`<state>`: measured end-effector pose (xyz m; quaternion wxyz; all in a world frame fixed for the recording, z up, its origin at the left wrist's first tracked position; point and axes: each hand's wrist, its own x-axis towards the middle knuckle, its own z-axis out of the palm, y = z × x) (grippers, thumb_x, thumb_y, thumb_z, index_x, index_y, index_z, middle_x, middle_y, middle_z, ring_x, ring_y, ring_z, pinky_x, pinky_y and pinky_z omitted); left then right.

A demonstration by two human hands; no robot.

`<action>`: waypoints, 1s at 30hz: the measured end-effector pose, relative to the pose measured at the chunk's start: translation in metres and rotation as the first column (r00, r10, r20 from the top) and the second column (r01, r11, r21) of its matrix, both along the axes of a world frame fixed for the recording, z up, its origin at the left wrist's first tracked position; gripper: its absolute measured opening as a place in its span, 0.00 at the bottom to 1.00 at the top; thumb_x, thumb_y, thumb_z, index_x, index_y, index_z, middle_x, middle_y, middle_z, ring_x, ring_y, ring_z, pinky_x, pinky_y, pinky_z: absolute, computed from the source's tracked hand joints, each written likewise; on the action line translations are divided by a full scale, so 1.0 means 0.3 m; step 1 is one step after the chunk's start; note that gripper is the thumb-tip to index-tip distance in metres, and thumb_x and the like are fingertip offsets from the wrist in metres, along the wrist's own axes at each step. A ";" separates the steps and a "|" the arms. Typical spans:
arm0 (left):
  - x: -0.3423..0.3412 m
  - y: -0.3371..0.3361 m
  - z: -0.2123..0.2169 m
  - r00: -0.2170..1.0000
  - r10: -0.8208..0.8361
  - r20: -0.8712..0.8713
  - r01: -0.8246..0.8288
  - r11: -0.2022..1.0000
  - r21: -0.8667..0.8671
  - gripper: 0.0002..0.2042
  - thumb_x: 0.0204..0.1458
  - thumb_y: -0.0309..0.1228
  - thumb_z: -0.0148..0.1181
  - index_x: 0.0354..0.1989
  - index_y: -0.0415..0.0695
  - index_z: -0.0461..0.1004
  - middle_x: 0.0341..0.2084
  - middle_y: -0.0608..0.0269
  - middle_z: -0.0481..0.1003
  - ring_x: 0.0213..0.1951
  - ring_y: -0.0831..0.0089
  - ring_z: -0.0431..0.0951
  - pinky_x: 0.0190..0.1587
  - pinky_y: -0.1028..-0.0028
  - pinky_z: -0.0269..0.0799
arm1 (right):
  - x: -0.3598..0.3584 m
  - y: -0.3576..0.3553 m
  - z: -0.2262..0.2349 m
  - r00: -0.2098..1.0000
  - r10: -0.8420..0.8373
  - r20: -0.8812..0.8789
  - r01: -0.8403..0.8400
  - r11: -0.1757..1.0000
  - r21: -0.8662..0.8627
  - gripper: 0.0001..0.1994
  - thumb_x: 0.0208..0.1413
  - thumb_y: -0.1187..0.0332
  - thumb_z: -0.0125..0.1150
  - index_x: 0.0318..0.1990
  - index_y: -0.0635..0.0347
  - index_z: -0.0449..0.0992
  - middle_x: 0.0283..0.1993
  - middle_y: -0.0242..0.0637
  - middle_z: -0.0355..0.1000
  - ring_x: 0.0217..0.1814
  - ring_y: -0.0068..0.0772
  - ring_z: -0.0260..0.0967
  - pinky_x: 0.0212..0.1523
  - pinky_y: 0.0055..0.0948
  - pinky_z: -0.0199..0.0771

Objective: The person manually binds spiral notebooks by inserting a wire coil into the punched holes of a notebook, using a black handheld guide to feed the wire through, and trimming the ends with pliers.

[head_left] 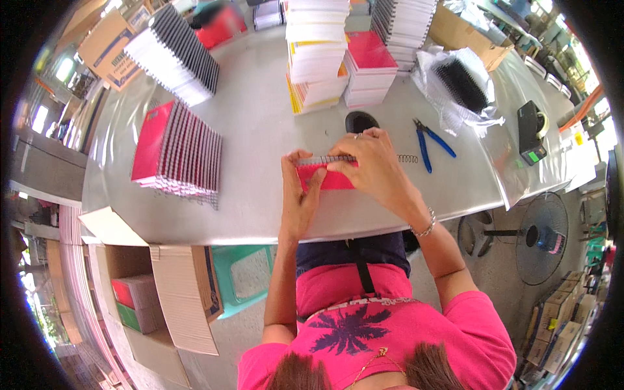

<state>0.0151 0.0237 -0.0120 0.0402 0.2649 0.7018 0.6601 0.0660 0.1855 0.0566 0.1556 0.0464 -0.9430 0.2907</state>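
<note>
A small red-covered notebook (pixel 339 182) lies near the table's front edge, its punched edge facing away from me. My left hand (pixel 300 198) grips its left end, thumb on the cover and fingers at the far edge. Along that edge runs a dark spiral binding coil (pixel 339 158), pinched by the closed fingers of my right hand (pixel 377 162). Some of the coil is hidden under those fingers. Just right of my right hand lies a loose piece of wire coil (pixel 407 158). Blue-handled cutting pliers (pixel 430 144) rest beyond it with their handles spread.
Spiral-bound red notebooks (pixel 179 149) are stacked at left, with another bound stack (pixel 175 55) behind. Tall paper stacks (pixel 317 58) stand at the far middle. Black coils (pixel 461 84) lie in plastic wrap, near a tape dispenser (pixel 533 133). Below are an open carton (pixel 179 292) and a fan (pixel 541 237).
</note>
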 end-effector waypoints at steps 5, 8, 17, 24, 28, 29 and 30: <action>0.010 0.012 0.000 1.000 0.014 -0.025 -0.016 0.997 -0.071 0.15 0.60 0.25 0.54 0.52 0.39 0.59 0.46 0.56 0.63 0.47 0.67 0.65 0.54 0.71 0.62 | 0.006 -0.037 -0.040 0.991 -0.074 -0.112 0.077 0.997 0.022 0.05 0.52 0.67 0.59 0.33 0.56 0.77 0.34 0.38 0.74 0.44 0.40 0.71 0.52 0.45 0.55; 0.025 0.017 0.022 0.997 0.057 0.056 -0.051 0.994 -0.097 0.15 0.60 0.25 0.53 0.52 0.38 0.58 0.45 0.56 0.63 0.48 0.67 0.65 0.53 0.71 0.62 | -0.002 -0.045 -0.056 0.986 -0.060 -0.155 0.067 0.997 0.039 0.04 0.53 0.67 0.58 0.33 0.55 0.76 0.36 0.37 0.74 0.45 0.38 0.71 0.53 0.46 0.54; 0.051 0.022 0.130 0.879 0.113 -0.463 -0.281 0.907 -0.313 0.16 0.54 0.21 0.57 0.51 0.38 0.63 0.47 0.47 0.65 0.55 0.50 0.63 0.58 0.59 0.57 | 0.007 -0.060 -0.086 0.969 -0.165 -0.187 0.182 0.980 0.077 0.08 0.52 0.70 0.59 0.41 0.53 0.72 0.39 0.36 0.73 0.49 0.38 0.70 0.58 0.49 0.50; 0.261 -0.015 0.436 0.863 -0.471 -0.184 0.495 0.714 0.495 0.19 0.60 0.46 0.52 0.48 0.43 0.72 0.47 0.58 0.64 0.50 0.53 0.66 0.54 0.49 0.62 | 0.002 -0.091 -0.128 0.971 -0.159 -0.179 0.160 0.987 -0.010 0.09 0.53 0.71 0.59 0.42 0.51 0.72 0.40 0.28 0.73 0.46 0.31 0.70 0.62 0.49 0.47; 0.367 0.039 0.584 0.802 -0.462 -0.379 0.595 0.551 0.585 0.11 0.48 0.40 0.56 0.34 0.47 0.74 0.31 0.63 0.64 0.34 0.60 0.71 0.44 0.53 0.69 | 0.015 -0.097 -0.101 0.960 -0.193 -0.204 0.199 0.980 0.010 0.08 0.54 0.71 0.59 0.42 0.50 0.72 0.39 0.28 0.72 0.46 0.31 0.69 0.63 0.50 0.45; 0.383 0.052 0.597 0.810 -0.435 -0.394 0.584 0.538 0.607 0.09 0.46 0.38 0.58 0.31 0.48 0.74 0.29 0.64 0.64 0.32 0.61 0.71 0.43 0.54 0.70 | 0.019 -0.095 -0.103 0.957 -0.201 -0.207 0.206 0.979 0.000 0.08 0.54 0.71 0.59 0.42 0.49 0.72 0.39 0.28 0.72 0.46 0.31 0.69 0.63 0.49 0.45; 0.359 0.042 0.582 0.759 -0.497 -0.422 0.645 0.486 0.590 0.15 0.52 0.47 0.53 0.35 0.49 0.75 0.35 0.64 0.64 0.37 0.59 0.71 0.45 0.49 0.69 | 0.018 -0.093 -0.105 0.953 -0.212 -0.215 0.213 0.977 -0.016 0.08 0.54 0.71 0.59 0.41 0.49 0.72 0.38 0.28 0.72 0.46 0.31 0.69 0.63 0.49 0.44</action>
